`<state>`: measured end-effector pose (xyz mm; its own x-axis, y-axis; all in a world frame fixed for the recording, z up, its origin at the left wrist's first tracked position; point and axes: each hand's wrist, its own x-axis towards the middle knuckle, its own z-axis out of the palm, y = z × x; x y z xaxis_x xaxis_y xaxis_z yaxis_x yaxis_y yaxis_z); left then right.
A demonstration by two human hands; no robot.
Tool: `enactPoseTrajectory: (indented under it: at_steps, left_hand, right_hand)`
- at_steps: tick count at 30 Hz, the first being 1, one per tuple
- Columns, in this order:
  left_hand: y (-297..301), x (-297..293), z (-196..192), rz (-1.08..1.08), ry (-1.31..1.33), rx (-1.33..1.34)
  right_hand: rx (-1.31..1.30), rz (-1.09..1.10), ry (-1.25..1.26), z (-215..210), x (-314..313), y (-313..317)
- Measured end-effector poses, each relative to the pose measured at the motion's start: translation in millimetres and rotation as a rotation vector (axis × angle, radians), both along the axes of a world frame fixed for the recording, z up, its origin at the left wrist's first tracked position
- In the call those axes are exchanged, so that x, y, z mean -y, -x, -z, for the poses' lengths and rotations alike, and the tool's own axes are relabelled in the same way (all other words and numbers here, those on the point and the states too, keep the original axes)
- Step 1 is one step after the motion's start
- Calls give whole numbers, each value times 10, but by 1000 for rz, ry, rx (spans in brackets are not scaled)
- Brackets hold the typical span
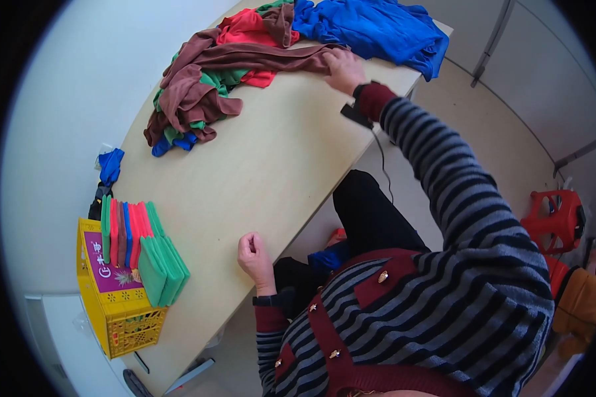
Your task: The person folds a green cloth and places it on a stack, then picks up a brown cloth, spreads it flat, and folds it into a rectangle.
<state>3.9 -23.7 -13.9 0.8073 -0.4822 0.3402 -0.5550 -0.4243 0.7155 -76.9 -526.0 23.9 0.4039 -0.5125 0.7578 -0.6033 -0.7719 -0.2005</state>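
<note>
At the far edge of the pile, my right hand (345,71) is closed on the end of a long brown cloth (271,57). The cloth stretches leftward from my fingers across the table into a heap of brown, red and green cloths (195,92). My left hand (256,261) rests near the table's front edge, its fingers curled in, with nothing visible in them. Blue cloths (371,30) lie bunched just beyond my right hand.
A yellow crate (134,327) stands at the table's left end, with several folded cloths (129,231) in green, red, brown and blue upright in it. A blue cloth (110,167) hangs by the wall. A red stool (555,218) stands on the floor at right.
</note>
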Motion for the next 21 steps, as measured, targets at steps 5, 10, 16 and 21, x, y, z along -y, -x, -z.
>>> enactPoseTrajectory:
  at_steps: [5, 10, 16, 21]
  left_hand:
    - [26, -42, 2, -40, -40, 75]
    - [4, 47, 33, -39, -43, 54]
    - [123, 115, -57, -4, -2, 52]
    - [468, 501, -543, 140, 69, 316]
  right_hand:
    - [-109, 37, -263, 44, 223, -96]
    - [-296, -231, -421, 36, -164, -189]
    - [-166, -757, -508, 55, -1910, -68]
    - [-217, -982, -619, 76, -3114, 142]
